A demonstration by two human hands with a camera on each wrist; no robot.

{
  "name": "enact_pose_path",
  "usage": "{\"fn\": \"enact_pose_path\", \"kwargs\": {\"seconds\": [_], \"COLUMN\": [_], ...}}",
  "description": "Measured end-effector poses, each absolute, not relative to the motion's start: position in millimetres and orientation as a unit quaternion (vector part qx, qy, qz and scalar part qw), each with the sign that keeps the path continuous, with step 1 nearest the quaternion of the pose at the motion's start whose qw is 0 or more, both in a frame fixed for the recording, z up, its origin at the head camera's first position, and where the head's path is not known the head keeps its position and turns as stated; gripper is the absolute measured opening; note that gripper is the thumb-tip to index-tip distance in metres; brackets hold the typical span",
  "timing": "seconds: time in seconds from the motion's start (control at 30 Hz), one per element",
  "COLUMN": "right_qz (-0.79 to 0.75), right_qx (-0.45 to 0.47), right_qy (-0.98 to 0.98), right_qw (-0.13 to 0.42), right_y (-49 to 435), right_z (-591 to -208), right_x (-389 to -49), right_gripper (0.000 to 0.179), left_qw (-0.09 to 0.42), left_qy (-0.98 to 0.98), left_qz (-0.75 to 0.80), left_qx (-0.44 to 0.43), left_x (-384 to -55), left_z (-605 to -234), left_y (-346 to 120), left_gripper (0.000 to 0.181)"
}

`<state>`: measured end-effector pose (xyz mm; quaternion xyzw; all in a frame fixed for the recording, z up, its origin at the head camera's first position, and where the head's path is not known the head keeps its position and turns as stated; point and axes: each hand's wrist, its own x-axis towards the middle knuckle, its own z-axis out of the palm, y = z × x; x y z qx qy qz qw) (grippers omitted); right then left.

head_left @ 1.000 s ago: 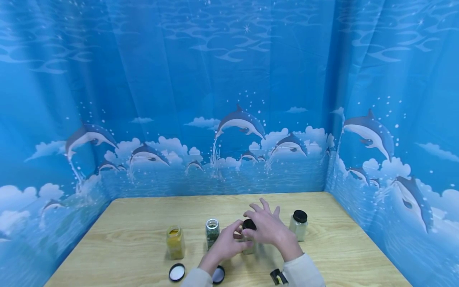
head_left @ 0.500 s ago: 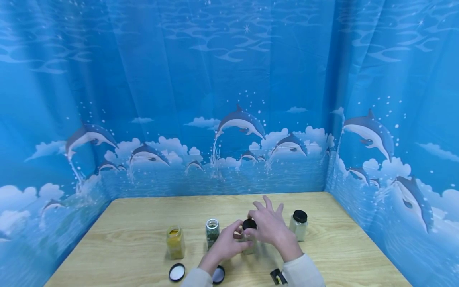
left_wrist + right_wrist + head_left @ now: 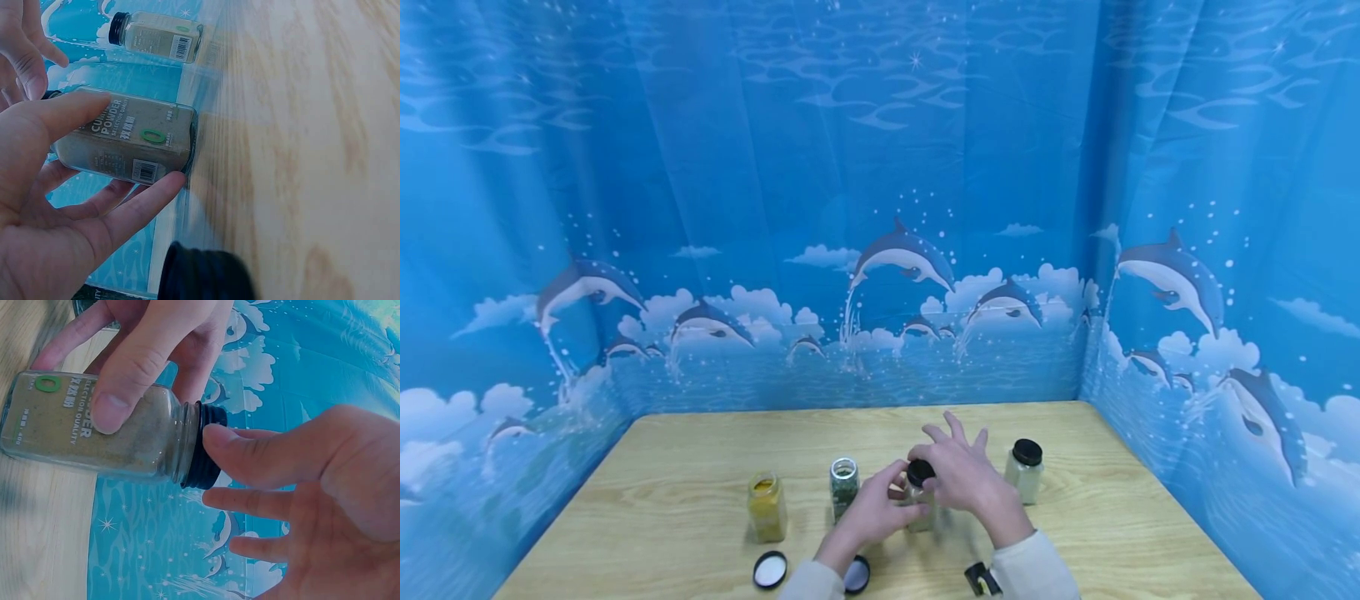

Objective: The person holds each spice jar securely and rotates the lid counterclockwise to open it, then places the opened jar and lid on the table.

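Note:
A glass spice jar (image 3: 147,134) of greyish-brown powder stands upright on the table, its label reading "POWDER" below a word partly under the thumb. My left hand (image 3: 880,504) grips the jar's body, thumb across the label and fingers around the other side. The right hand (image 3: 958,475) pinches the jar's black lid (image 3: 207,450) between thumb and index finger, while its other fingers spread outward. Glass threads show just under the lid's rim in the right wrist view. Part of the jar is hidden behind the left hand in the head view.
Left of the hands stand an uncapped jar of yellow powder (image 3: 767,508) and an uncapped jar of dark green flakes (image 3: 843,486). Two loose lids, one (image 3: 770,570) fully visible, lie near the front. A capped jar (image 3: 1025,473) stands right; a small black object (image 3: 981,578) touches the right sleeve.
My right hand's fingers have shifted slightly right, then back left around the lid, with a little turn of the hand. The left hand and the jar have stayed in place.

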<state>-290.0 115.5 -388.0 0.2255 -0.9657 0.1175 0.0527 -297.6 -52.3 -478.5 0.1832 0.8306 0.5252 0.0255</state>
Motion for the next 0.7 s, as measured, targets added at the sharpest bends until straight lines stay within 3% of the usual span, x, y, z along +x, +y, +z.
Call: {"fn": "enact_pose_path", "kwargs": {"seconds": [0.5, 0.7], "right_qz": [0.129, 0.14], "right_qx": [0.231, 0.224], "right_qy": [-0.963, -0.963], "right_qw": [0.048, 0.059], "right_y": [116.7, 116.2], "right_z": [-387.2, -387.0], "right_x": [-288.7, -290.0], "right_gripper": [0.048, 0.044], "left_qw": [0.028, 0.029], "left_qy": [0.829, 0.825], "left_qz": [0.528, 0.532], "left_qx": [0.184, 0.188], "left_x": [-298.4, -299.5], "left_z": [-479.5, -480.3], "left_y": [-52.0, -52.8], "left_gripper": [0.042, 0.038]}}
